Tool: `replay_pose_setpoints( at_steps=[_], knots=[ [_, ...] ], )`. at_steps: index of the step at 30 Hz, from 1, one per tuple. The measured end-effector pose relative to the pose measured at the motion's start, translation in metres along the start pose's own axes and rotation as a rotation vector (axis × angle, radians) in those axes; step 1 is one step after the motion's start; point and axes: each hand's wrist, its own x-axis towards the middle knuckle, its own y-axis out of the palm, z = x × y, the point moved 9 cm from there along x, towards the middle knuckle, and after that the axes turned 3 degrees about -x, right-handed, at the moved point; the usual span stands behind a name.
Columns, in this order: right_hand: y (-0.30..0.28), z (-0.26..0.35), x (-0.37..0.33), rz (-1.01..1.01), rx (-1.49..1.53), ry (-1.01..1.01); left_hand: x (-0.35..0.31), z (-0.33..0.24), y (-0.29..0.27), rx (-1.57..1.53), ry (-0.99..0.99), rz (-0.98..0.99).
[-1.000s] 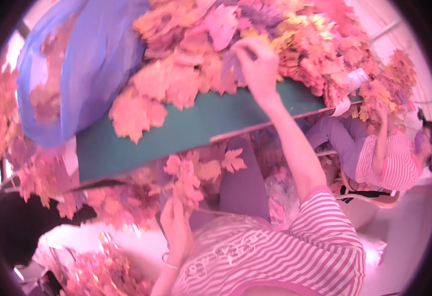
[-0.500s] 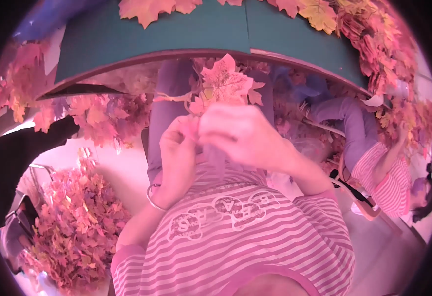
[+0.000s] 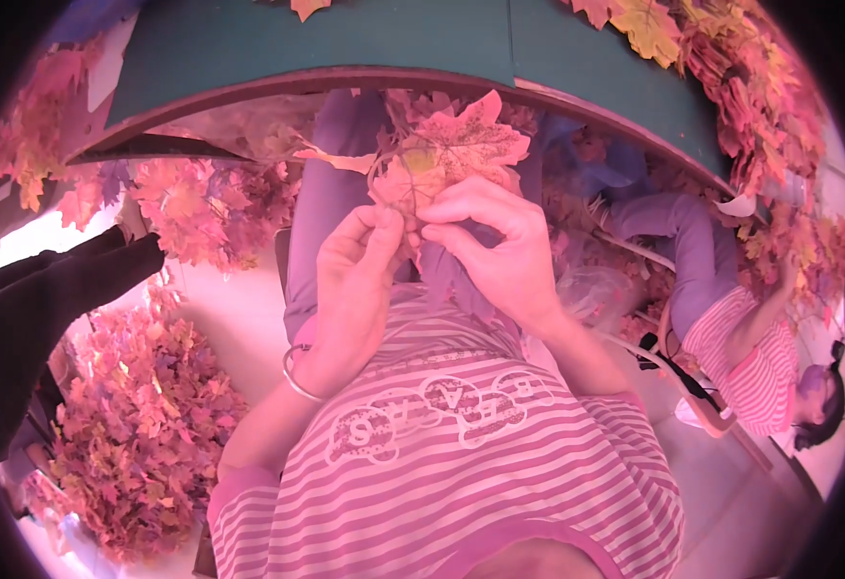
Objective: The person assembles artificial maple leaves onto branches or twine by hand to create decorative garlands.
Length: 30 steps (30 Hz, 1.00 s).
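Head view: pinches a leaf bunch point(image 3: 475, 145) by its base in the left hand point(image 3: 355, 280), above purple trousers point(image 3: 331, 164); right hand point(image 3: 504, 246) alongside, grip impossible to tell. Shows several already together, loose leaves point(image 3: 646, 29) apparently left on the green table point(image 3: 345, 39). Includes a leaf heap point(image 3: 142, 425) on the floor point(image 3: 234, 333) and, at right, a co-worker point(image 3: 746, 357).

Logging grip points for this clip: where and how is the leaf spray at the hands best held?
Probably pinch the leaf spray at its narrow lower end, from the person's side, since it fans out broadly toward the green table.
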Motion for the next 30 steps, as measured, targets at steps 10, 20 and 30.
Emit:
replay_pose_setpoints(
  at_steps=[10, 20, 30],
  knots=[
    [0.001, 0.003, -0.001, -0.081, -0.018, -0.035, 0.0, 0.001, 0.0, -0.057, -0.018, -0.006],
    [0.0, 0.002, 0.0, -0.097, -0.046, -0.065, 0.001, 0.002, 0.003, -0.114, -0.008, -0.002],
    [0.001, 0.008, 0.0, -0.085, -0.063, -0.098, 0.0, 0.003, 0.001, -0.118, -0.024, -0.037]
  ],
)
